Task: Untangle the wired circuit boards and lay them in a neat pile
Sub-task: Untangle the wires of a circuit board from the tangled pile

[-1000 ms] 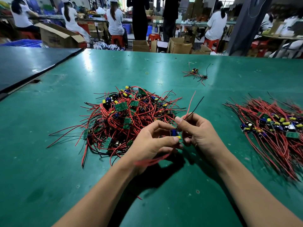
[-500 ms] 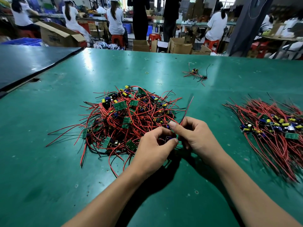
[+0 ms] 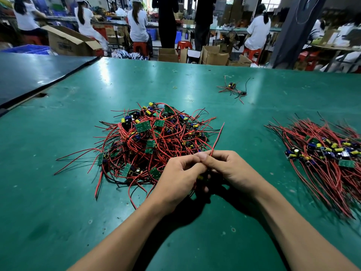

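- Small wired circuit board, only a yellow capacitor showing: held low over the near middle of the desk, mostly hidden between both hands; judged mid-straightening before stacking.
- The left hand: fingers curled round the board, steadying it.
- The right hand: thumb and forefinger pinching the board's thin red lead, probably to draw it straight.
- Unsorted tangled heap of red-wired green boards: just beyond the hands.
- Combed neat pile: well to the right.
- Green desk.
- Open brown cardboard cartons past the far edge: contents not visible.
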Tool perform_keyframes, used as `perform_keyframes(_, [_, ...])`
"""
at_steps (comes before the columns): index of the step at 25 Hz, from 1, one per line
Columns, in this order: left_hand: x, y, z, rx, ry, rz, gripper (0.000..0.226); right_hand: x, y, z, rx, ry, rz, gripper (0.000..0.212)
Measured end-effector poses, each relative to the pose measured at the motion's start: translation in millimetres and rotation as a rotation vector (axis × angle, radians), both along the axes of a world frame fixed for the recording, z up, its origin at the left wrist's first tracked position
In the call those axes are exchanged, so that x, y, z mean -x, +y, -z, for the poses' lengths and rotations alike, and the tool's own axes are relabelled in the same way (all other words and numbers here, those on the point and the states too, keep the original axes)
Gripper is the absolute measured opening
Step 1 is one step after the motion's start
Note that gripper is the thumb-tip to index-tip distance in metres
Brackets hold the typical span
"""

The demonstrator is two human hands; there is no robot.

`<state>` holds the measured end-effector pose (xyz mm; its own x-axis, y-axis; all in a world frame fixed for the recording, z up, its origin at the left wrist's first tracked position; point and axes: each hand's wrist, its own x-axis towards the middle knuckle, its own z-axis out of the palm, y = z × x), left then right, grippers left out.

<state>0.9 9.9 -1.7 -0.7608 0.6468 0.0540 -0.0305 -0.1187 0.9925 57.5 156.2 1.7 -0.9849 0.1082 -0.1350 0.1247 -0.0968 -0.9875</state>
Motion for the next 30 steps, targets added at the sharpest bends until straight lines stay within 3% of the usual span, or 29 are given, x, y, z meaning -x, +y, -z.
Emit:
perform_keyframes(5, [2, 1, 0, 0.017, -0.012, -0.016, 0.019, 6, 0, 5, -0.003, 0.076, 0.102, 0.037])
perform_keyframes(9, [3, 5, 2, 0.09, 0.044, -0.071, 0.015, 14, 6, 4, -0.474, 0.144, 0.293, 0.028])
perform_keyframes(12, [3, 9, 2, 0.108, 0.047, -0.075, 0.014, 18, 12, 3, -0.638, 0.163, 0.389, 0.031])
perform_keyframes(16, [3, 10, 2, 0.105, 0.031, -0.086, 0.015, 22, 6, 9, -0.613, 0.158, 0.508, 0.037])
perform_keyframes(20, [0, 7, 3, 0.081, 0.005, -0.131, 0.018, 15, -2, 10, -0.116, 0.08, 0.262, 0.043])
perform_keyframes(22, [0, 5, 2, 0.085, 0.029, -0.119, 0.021, 13, 0, 10, -0.051, 0.017, 0.142, 0.044])
perform_keyframes(25, [-1, 5, 0, 0.131, 0.096, -0.111, 0.019, 11, 6, 9, -0.115, -0.005, 0.131, 0.045])
perform_keyframes(30, [-2, 6, -2, 0.174, 0.119, -0.077, 0.02, 13, 20, 3, -0.568, 0.063, 0.392, 0.032])
